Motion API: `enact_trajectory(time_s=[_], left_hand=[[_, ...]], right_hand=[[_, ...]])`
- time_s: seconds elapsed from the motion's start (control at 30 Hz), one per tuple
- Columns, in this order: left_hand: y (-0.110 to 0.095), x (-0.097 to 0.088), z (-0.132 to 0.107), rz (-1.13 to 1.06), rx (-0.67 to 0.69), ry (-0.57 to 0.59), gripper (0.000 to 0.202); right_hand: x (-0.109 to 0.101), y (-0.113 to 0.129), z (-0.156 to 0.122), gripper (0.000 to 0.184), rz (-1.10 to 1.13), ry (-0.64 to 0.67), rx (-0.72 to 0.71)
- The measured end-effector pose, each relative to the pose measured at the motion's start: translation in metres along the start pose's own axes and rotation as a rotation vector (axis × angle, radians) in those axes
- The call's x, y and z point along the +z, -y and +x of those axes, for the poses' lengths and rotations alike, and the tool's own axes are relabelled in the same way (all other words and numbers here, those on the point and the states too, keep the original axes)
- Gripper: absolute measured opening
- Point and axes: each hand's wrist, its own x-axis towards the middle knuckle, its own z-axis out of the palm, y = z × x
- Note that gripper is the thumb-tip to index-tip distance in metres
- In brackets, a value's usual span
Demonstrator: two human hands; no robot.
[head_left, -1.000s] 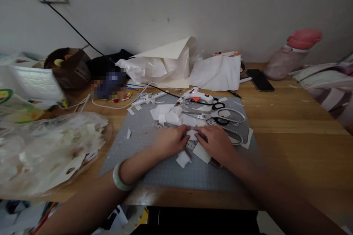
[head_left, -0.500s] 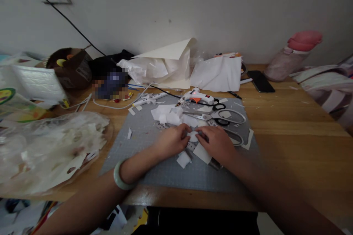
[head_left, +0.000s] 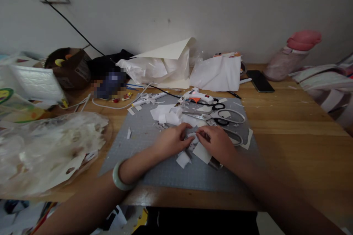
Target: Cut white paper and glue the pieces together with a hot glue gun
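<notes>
Between my hands is a small piece of white paper (head_left: 192,138). My left hand (head_left: 174,140), with a pale green bangle on its wrist, has thumb and fingers curved onto the piece's left side. Fingertips of my right hand (head_left: 215,141) pinch its right edge. Large scissors (head_left: 202,116) with pale handles lie partly open just beyond, over crumpled white paper (head_left: 172,116). Behind them rests a white glue gun (head_left: 199,96) with its light on. A white scrap (head_left: 183,159) and a cream card piece (head_left: 202,153) lie close to my hands.
A grey cutting mat (head_left: 162,176) covers the middle of the wooden table (head_left: 298,147). To the left sits a plastic bag (head_left: 55,147) of white pieces. A phone (head_left: 259,81) and a pink-lidded bottle (head_left: 288,60) stand at the back right. Cables cross the back left.
The paper piece between my hands has turned and shows more of its face. My left thumb and fingers have shifted slightly; the view has moved very little.
</notes>
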Motion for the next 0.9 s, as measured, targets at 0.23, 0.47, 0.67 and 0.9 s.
enact_trajectory(time_s=[0.23, 0.47, 0.67, 0.9], left_hand=[[0.004, 0.004, 0.002, -0.183, 0.106, -0.059, 0.015], [0.005, 0.006, 0.004, -0.411, 0.029, -0.063, 0.016], [0.005, 0.006, 0.004, -0.449, 0.002, -0.045, 0.017], [0.007, 0.008, 0.004, -0.439, 0.016, -0.069, 0.014]], right_hand=[[0.001, 0.002, -0.003, 0.007, 0.097, -0.075, -0.058], [0.000, 0.003, -0.010, 0.016, 0.112, -0.237, -0.179], [-0.005, 0.002, -0.011, 0.016, 0.036, -0.326, -0.285], [-0.002, 0.001, -0.009, 0.016, -0.065, -0.203, -0.349]])
